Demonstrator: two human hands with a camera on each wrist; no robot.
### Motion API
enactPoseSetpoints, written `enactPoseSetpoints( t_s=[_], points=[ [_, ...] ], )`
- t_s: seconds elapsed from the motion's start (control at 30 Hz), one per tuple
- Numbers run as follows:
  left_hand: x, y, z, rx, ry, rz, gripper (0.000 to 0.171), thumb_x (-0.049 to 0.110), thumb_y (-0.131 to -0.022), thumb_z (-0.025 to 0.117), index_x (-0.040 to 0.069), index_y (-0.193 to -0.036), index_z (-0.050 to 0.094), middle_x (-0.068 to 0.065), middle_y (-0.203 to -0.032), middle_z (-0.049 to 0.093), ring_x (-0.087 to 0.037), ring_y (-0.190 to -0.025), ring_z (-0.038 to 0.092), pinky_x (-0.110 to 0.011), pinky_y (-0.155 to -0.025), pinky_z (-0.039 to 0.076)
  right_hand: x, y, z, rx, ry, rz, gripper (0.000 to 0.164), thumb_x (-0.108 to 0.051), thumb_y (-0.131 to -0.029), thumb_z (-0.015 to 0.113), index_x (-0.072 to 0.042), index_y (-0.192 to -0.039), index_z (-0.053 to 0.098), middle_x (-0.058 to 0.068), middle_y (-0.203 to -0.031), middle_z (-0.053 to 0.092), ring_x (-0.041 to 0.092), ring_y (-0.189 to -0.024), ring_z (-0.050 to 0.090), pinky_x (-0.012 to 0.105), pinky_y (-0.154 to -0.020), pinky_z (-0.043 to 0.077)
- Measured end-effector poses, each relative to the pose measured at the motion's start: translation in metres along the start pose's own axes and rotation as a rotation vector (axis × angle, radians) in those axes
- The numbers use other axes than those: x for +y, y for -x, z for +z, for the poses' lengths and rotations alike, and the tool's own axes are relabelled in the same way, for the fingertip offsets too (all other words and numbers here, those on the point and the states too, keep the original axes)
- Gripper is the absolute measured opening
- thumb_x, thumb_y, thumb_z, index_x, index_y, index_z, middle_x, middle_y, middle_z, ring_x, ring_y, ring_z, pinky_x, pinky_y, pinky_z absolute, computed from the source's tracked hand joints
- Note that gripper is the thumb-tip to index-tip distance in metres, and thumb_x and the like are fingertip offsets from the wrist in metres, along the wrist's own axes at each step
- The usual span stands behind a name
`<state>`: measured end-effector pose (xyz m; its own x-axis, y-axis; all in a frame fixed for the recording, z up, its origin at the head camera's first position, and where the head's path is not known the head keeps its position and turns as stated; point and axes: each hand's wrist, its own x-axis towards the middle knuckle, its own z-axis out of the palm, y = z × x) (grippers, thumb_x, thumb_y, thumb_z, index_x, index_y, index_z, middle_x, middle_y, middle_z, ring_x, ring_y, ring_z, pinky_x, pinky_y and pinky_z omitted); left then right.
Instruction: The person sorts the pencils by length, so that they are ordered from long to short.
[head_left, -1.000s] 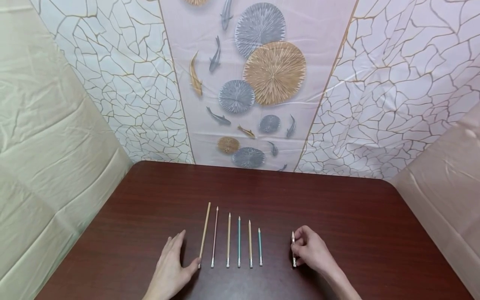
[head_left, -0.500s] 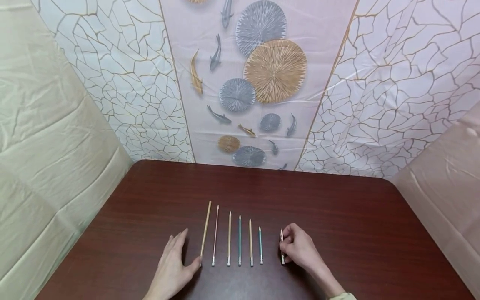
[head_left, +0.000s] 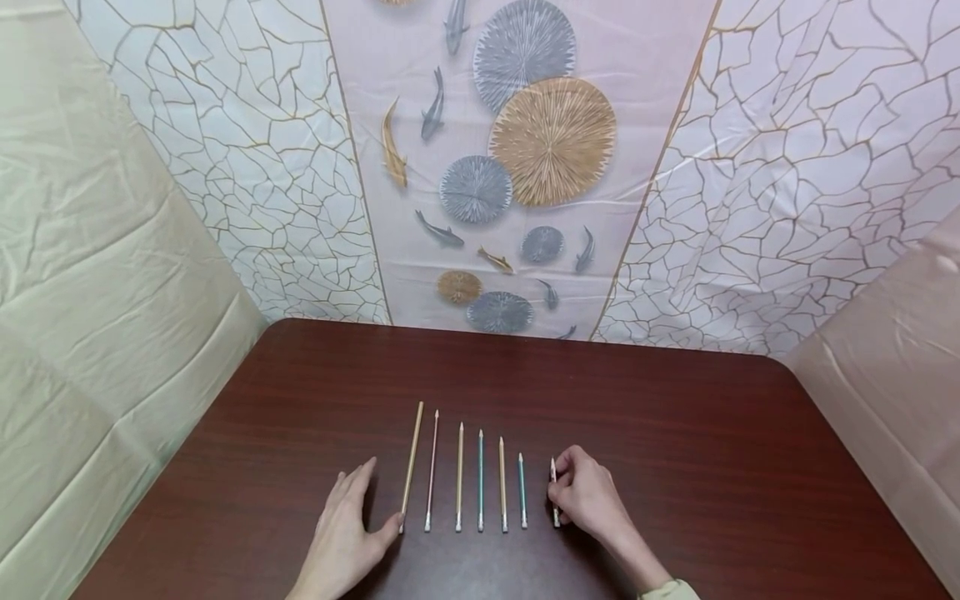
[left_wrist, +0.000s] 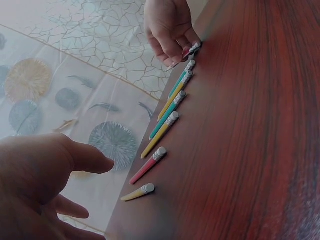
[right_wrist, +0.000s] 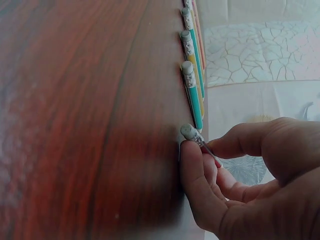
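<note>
A row of pencils lies side by side on the dark red-brown table [head_left: 480, 375], erasers toward me, getting shorter to the right. My right hand [head_left: 587, 497] pinches a short pencil [head_left: 553, 470] between thumb and fingers, just right of the short teal pencil [head_left: 522, 492]. In the right wrist view its white eraser [right_wrist: 189, 131] and a bit of red show; fingers hide much of the rest. My left hand [head_left: 347, 525] rests with fingers spread at the row's left end. Its thumb is by the eraser end of the longest yellow pencil [head_left: 412, 467]; contact is unclear.
Between the two ends lie a red pencil [head_left: 432, 472], a yellow pencil [head_left: 460, 475], a teal pencil [head_left: 481, 479] and another yellow pencil [head_left: 502, 483]. A patterned cloth [head_left: 480, 275] hangs behind the table, with beige cloth [head_left: 120, 333] at the sides.
My right hand has slid left with the short pencil, bringing it close to the short teal one. The left hand and the other pencils have stayed in place.
</note>
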<state>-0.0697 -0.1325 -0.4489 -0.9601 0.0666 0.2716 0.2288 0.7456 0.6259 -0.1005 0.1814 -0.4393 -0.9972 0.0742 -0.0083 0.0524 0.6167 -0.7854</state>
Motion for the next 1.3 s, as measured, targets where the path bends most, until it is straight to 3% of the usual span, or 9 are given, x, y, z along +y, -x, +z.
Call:
enactPoseSetpoints(
  t_s=[0.7,1.03,1.3],
  points=[
    [-0.0009,-0.0007,0.0022,0.029,-0.004,0.055,0.078,0.019,-0.073,0.084,-0.007,-0.138,0.050,-0.029,-0.134,0.055,-0.059,-0.126,0.042,-0.064,-0.102,0.035,-0.0047,-0.0032,0.0050,-0.021,0.036,-0.016,0.021,0.009,-0.073,0.063,-0.001,-0.089,0.054,-0.001,-0.061,0.057,0.013,-0.039,0.056,0.030,-0.040,0.046],
    [-0.0031,-0.0019,0.0032,0.044,-0.008,0.095,0.079,0.019,-0.071,0.084,-0.008,-0.137,0.051,-0.028,-0.133,0.056,-0.048,-0.125,0.051,-0.060,-0.106,0.032,-0.0057,-0.0045,0.0068,-0.014,0.089,-0.060,0.020,0.008,-0.072,0.064,-0.002,-0.087,0.055,-0.003,-0.060,0.057,0.008,-0.037,0.052,0.030,-0.041,0.045],
    [-0.0038,-0.0013,0.0034,0.040,-0.008,0.091,0.079,0.019,-0.071,0.085,-0.008,-0.137,0.051,-0.029,-0.133,0.056,-0.050,-0.125,0.049,-0.061,-0.106,0.032,-0.0074,-0.0034,0.0076,-0.017,0.099,-0.053,0.019,0.008,-0.073,0.065,-0.001,-0.086,0.056,-0.003,-0.059,0.058,0.009,-0.037,0.053,0.030,-0.044,0.046]
  ],
)
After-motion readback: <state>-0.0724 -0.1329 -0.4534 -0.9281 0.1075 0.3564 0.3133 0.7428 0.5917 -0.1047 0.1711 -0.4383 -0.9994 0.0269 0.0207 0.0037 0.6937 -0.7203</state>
